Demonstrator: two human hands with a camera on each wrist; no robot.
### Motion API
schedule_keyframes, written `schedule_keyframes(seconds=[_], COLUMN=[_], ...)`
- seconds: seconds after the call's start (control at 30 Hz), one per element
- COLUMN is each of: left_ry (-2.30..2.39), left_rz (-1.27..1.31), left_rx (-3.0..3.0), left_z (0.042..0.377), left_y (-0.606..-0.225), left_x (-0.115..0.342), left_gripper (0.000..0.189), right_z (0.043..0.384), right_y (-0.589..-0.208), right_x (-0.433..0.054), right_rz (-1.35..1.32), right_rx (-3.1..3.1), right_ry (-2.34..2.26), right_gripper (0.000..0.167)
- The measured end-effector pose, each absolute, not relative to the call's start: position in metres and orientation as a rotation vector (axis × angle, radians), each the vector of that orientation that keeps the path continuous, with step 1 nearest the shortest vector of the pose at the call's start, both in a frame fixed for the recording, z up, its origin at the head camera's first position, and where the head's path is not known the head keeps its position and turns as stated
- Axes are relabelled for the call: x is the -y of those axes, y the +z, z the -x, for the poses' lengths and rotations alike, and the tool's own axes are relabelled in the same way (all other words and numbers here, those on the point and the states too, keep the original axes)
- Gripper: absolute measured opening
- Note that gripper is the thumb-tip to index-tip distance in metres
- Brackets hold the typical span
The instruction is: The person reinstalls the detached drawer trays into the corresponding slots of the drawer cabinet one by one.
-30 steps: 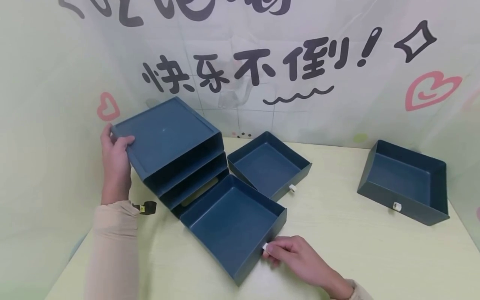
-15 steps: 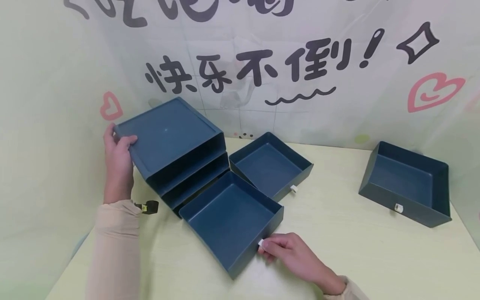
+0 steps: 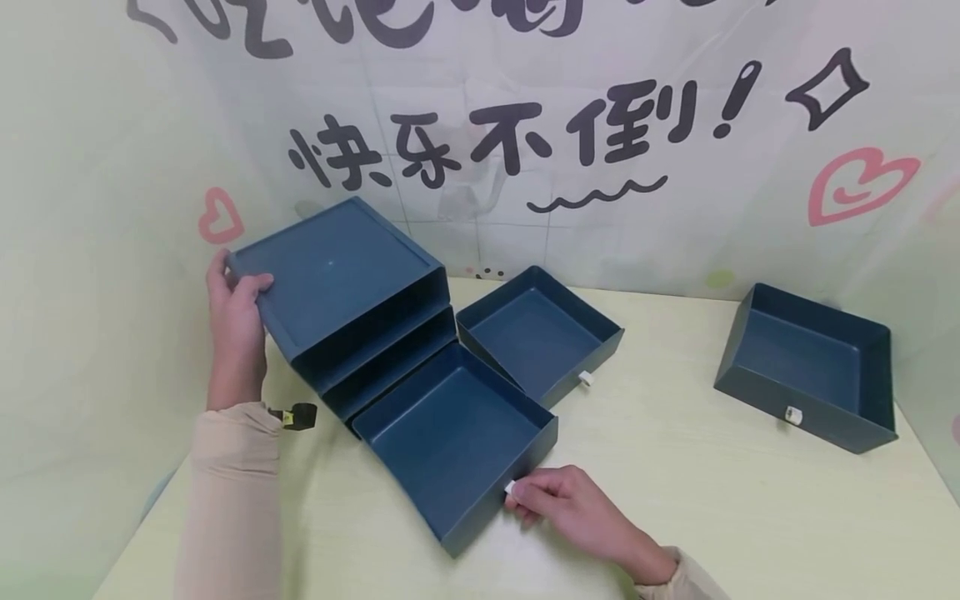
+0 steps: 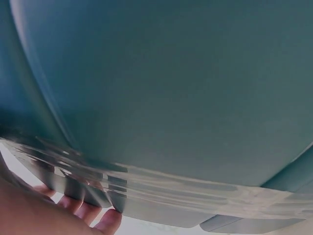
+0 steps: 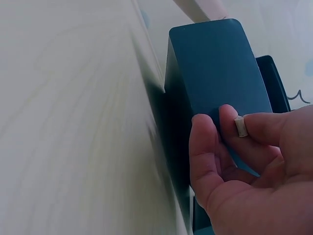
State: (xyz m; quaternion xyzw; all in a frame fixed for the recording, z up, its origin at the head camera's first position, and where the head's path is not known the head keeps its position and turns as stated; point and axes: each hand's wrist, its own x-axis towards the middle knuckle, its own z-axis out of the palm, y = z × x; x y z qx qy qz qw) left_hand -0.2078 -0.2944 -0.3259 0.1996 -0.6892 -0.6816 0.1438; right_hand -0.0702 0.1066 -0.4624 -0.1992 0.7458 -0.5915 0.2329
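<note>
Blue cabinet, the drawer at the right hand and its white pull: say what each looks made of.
Cabinet: probably molded plastic, satin; thin, even walls and rounded edges suggest it.
Drawer: likely the same plastic, given its matching color, rounded corners and soft sheen inside.
White pull: matte; plastic or fabric, I can't tell, as it's small and pinched by the right hand.

L slv (image 3: 234, 500) beige, creased; blk wrist unit (image 3: 304, 416) w/ yel mark (image 3: 287, 419); R slv (image 3: 681, 577) beige.

Soft, even light leaves faint shadows on the flat pale-yellow tabletop (image 3: 712, 483); dimmer wrist views show glare streaking a clear glossy strip (image 4: 205, 183) and deep shade along the dark-blue rectangular plastic drawer (image 5: 215, 68).
</note>
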Motion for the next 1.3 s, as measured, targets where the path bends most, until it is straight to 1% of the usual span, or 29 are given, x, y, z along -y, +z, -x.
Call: schedule_keyframes(seconds=[0.27,0.6,1.1,1.3], left_ry=[-1.986,-1.982,-1.968,-1.976], left_rz=[-0.545,-0.523,-0.543,-0.562], left_rx=[1.961,1.949,1.982,1.978], left_z=[0.208,0.210,0.207,0.208], left_y=[-0.325,-0.326,-0.327,-0.327], left_x=[0.295,0.297,0.299,0.297], left_gripper=[0.070,0.071,0.068,0.069], right_z=[0.070,0.077,0.081,0.083], right_y=[-0.459,-0.458,-0.460,-0.462], right_x=[-0.105,-0.100,-0.083,-0.076], right_rz=[0.563,0.615,0.564,0.529], right_rx=[-2.064,-2.129,-2.087,-2.083], right_ry=[-1.606,-1.600,-1.555,-1.525], right_gripper=[0.027,0.028,0.026,0.029])
